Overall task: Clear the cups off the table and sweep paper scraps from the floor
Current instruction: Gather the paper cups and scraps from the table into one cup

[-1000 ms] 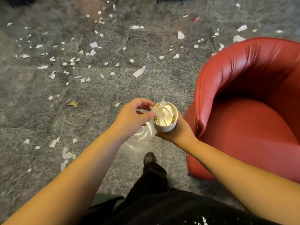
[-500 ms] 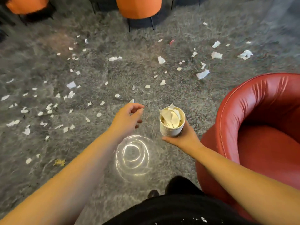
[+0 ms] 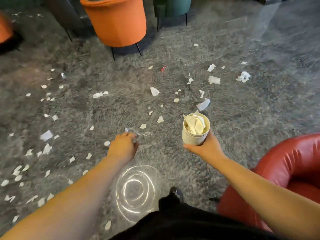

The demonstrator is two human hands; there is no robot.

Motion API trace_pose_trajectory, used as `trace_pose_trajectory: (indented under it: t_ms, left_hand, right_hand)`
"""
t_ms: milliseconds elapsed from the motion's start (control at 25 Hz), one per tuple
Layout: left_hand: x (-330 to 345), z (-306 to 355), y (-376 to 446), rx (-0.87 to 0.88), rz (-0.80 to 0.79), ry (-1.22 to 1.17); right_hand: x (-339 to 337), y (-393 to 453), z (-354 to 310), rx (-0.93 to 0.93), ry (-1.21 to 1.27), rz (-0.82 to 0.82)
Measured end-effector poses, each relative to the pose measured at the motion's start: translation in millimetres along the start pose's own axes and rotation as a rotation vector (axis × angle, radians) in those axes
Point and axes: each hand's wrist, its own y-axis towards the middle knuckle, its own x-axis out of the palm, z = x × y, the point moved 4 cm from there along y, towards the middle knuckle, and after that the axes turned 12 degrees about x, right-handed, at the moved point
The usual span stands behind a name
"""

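Head view: scrap-strewn grey carpet (image 3: 121, 104)

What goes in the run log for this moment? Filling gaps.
right hand: holds cup of scraps | left hand: reaching floorward, grip unclear | floor: littered

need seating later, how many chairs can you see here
4: an orange chair at top centre, a second orange chair cut off at the left edge, a teal chair at top right, and a red armchair at lower right. More may sit out of frame.
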Motion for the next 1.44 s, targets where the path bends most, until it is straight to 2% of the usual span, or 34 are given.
trace_pose_trajectory:
  t_ms: [280, 440, 640, 1040, 1280, 1440]
  left_hand:
    - [-51, 17, 191, 0.136, -0.098, 0.075]
    - [-62, 10, 300, 0.233, -0.139, 0.103]
    - [-89, -2, 464, 0.327, -0.183, 0.117]
    - [-140, 49, 753, 0.484, -0.199, 0.158]
    - [-184, 104, 964, 0.449, -0.163, 0.142]
    - [-223, 133, 1070, 0.429, -0.143, 0.141]
  right_hand:
    - [-35, 160, -68, 0.064, 0.008, 0.142]
    - [-46, 245, -85, 0.125, 0.037, 0.231]
    - [-62, 375, -137, 0.173, 0.043, 0.305]
    - [-130, 614, -200, 0.236, 0.128, 0.408]
    - [-212, 812, -249, 0.21, 0.09, 0.38]
    - [-264, 920, -290, 0.193, 0.044, 0.382]
